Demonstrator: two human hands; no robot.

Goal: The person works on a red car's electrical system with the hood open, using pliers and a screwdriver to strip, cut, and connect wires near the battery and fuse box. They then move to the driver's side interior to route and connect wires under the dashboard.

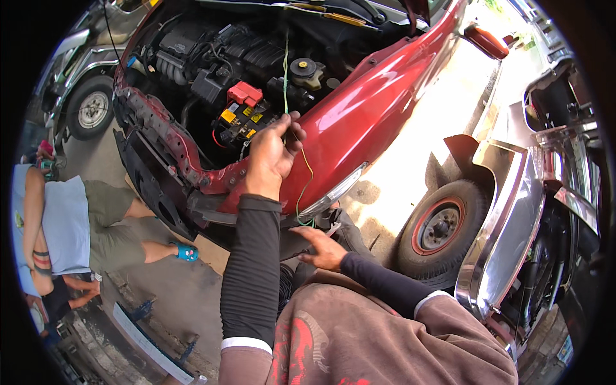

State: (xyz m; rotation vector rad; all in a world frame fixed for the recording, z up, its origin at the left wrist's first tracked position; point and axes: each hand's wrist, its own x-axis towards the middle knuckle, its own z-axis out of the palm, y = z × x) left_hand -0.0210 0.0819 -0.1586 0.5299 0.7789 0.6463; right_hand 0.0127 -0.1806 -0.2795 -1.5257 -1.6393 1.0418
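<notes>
My left hand (276, 151) is raised over the front corner of a red car (359, 122), its fingers pinching a thin yellow-green wire (285, 77). Above the hand the wire runs up across the engine bay. Below, it hangs in a loose curve past the headlight (337, 192) and loops close to my right hand (324, 250). That hand is lower, in front of the bumper, with its fingers stretched apart. A thin dark strand lies by its fingertips; whether they touch it I cannot tell. Beside the left hand sits the car battery (244, 119) with a red terminal cover (244, 94).
A fluid reservoir (307, 72) and black engine parts fill the open bay. To the right stands a vehicle with a red-rimmed wheel (443, 224) and shiny metal bodywork. A person in a light blue shirt (61, 224) is at the left, near a loose curved strip (151, 343) on the ground.
</notes>
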